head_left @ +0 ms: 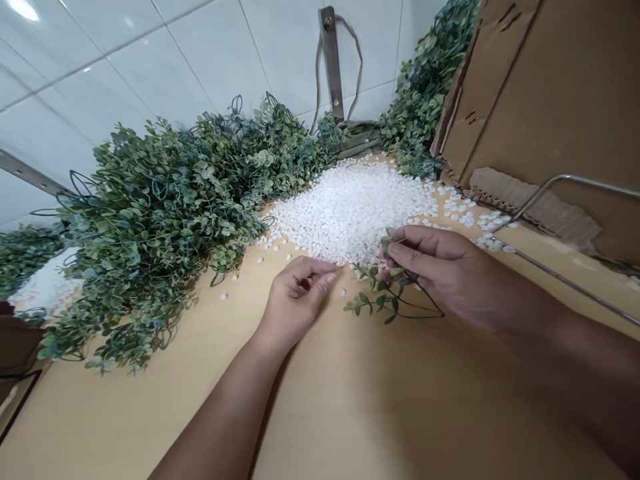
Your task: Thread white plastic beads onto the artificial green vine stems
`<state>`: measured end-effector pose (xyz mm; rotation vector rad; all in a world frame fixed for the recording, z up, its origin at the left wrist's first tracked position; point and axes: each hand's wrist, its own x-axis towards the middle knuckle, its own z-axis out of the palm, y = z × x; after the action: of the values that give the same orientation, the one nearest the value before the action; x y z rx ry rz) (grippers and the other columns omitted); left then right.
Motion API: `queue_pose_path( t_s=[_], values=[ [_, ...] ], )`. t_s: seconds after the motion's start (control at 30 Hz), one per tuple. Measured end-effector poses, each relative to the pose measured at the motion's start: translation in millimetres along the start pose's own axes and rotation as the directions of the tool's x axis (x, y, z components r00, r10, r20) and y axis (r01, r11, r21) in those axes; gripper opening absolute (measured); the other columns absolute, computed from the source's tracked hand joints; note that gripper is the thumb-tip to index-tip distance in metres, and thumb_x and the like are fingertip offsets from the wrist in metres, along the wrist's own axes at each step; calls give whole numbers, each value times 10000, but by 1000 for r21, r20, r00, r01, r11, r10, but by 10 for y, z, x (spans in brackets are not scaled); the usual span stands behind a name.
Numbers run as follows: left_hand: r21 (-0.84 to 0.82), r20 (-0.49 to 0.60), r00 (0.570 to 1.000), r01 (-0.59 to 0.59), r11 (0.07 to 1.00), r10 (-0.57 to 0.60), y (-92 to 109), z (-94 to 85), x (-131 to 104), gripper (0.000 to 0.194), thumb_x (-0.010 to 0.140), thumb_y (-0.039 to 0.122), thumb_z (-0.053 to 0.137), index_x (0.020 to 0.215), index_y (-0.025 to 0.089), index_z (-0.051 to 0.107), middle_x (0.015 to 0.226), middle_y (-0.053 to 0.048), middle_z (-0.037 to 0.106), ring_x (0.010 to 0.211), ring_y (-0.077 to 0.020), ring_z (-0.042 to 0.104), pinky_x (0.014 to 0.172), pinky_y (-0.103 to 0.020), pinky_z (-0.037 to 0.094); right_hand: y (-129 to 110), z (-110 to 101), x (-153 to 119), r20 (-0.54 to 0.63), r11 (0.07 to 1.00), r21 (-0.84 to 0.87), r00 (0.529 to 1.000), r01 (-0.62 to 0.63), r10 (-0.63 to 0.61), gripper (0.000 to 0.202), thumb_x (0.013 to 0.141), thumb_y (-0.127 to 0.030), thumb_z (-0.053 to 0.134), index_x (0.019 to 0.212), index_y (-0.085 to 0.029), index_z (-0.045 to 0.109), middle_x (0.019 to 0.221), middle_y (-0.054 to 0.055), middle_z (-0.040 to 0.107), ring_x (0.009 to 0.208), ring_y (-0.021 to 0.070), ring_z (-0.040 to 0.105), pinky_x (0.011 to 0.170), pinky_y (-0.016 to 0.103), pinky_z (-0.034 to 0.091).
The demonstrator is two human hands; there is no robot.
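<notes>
My right hand [435, 263] pinches an artificial leaf sprig [387, 300] between thumb and fingers. Its green leaves and a dark stem loop hang below the hand, over the table. To its left, my left hand [303, 287] rests low at the near edge of a heap of small white plastic pieces [357, 207], thumb and forefinger brought together. Whatever those fingertips hold, if anything, is too small to make out. A loose white piece [343, 293] lies on the table close to them.
A large pile of artificial greenery [185, 187] covers the left and back of the table [320, 413]. More greenery [425, 87] stands beside a cardboard box [560, 100] at right. A bent metal rod [535, 200] juts in there. A metal strip [331, 63] leans against the tiled wall.
</notes>
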<state>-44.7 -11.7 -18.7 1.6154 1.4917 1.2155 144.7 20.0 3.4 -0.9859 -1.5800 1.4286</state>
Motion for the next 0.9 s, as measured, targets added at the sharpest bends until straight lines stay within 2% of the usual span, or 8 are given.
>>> queue_pose_path(
  t_s=[0.13,0.2,0.27,0.33,0.4,0.53,0.7,0.9],
  values=[
    [173,250,966,-116,978,71,-72,-6,-28,159,704,201,631,848,189,695,807,-56,626,706,-144,572,650,-265,457,-48,18,-21,149,980,155,983,-127,104,223,760,-374,548,650,-182,518,676,6,527,564,112,531,522,242,440],
    [255,283,957,-138,957,63,-81,7,-33,164,718,175,603,849,202,697,780,-47,624,683,-142,568,640,-267,450,-46,53,-40,215,983,108,969,-151,125,249,768,-385,535,626,-183,509,627,-6,500,504,92,475,463,226,400],
    [281,259,965,-122,952,48,-74,18,-24,151,727,150,580,791,209,703,746,-40,630,685,-144,572,655,-270,447,-22,94,-56,248,990,10,959,-142,135,276,780,-393,515,602,-184,488,570,-26,452,476,79,412,442,214,349],
    [202,197,980,-51,978,10,-52,23,-9,122,718,148,590,721,201,700,723,-33,640,691,-144,577,678,-268,449,16,137,-68,274,989,-81,951,-127,145,277,788,-381,497,593,-187,460,536,-45,398,462,74,359,430,210,303],
    [37,115,991,67,997,-71,-18,24,0,81,704,169,613,678,182,689,699,-25,647,677,-138,574,677,-258,450,54,180,-75,271,979,-168,950,-111,154,257,793,-354,476,599,-189,443,530,-50,370,467,78,343,430,212,284],
    [-281,47,969,244,928,-241,57,31,-14,133,687,268,659,621,152,649,616,7,613,577,-94,516,600,-218,424,101,255,-79,247,961,-271,961,-53,122,253,806,-317,421,593,-181,432,554,-36,391,518,90,366,473,221,301],
    [-448,142,951,310,839,-276,96,58,-55,243,683,344,673,571,137,616,546,33,547,460,-40,422,498,-181,355,124,305,-90,228,971,-238,973,19,37,274,813,-303,388,566,-185,377,544,-42,315,523,90,322,486,228,278],
    [-553,234,917,398,732,-322,94,77,-59,189,646,291,717,767,146,713,611,6,627,568,-52,516,580,-163,399,158,324,-104,194,984,-169,981,58,-24,246,813,-245,391,576,-191,358,554,-43,319,543,92,319,505,229,288]
  ],
)
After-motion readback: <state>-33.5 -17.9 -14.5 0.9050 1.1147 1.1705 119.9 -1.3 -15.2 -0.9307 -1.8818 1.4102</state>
